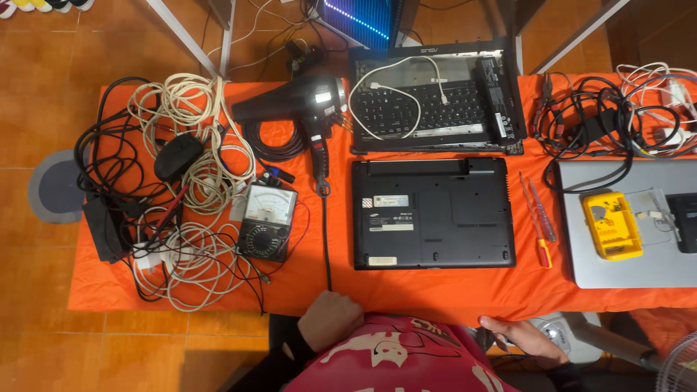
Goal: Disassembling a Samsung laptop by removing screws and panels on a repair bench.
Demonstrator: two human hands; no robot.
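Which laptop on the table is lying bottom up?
The black laptop in the middle, underside showing. The one behind it shows keys; the silver one is right.
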